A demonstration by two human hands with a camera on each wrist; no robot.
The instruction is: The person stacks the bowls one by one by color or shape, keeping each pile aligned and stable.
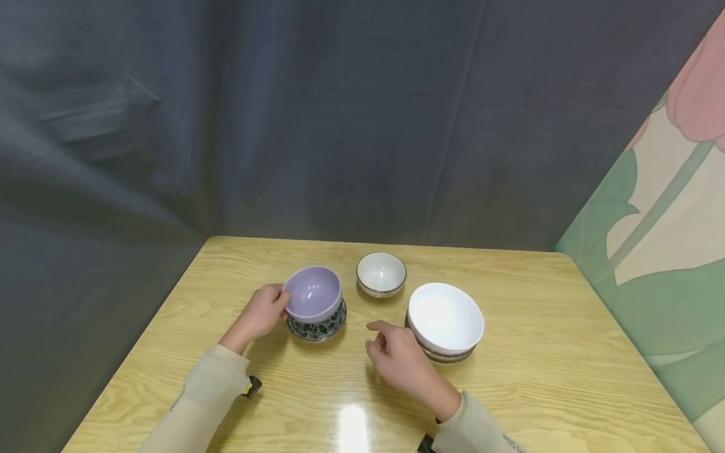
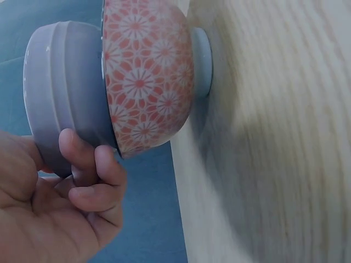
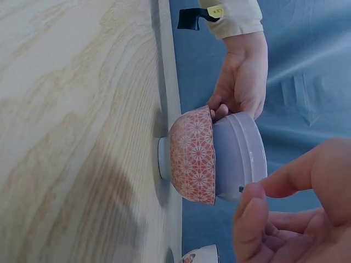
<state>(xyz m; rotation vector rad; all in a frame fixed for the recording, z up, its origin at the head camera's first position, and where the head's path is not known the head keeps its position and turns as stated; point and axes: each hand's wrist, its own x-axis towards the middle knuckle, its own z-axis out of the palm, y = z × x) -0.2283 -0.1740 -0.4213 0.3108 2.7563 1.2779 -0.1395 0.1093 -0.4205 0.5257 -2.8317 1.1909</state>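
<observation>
My left hand (image 1: 264,313) pinches the left rim of a lilac bowl (image 1: 313,292), thumb at the edge and fingers against its outside. Beneath it stands a patterned bowl (image 1: 314,330) with a dark floral inside; the left wrist view shows its outer wall (image 2: 148,76) in red with white flowers. The lilac bowl's base is hidden within the patterned one, so I cannot tell whether it rests there. Holding nothing, my right hand (image 1: 402,358) hovers over the table between the two bowl stacks, index finger partly extended and the others loosely bent.
A white bowl (image 1: 444,318) sits in another bowl (image 1: 450,357) on the right, close to my right hand. Farther back is a small white bowl (image 1: 381,274) with a dark rim. Dark cloth (image 1: 362,126) hangs behind the wooden table (image 1: 538,352).
</observation>
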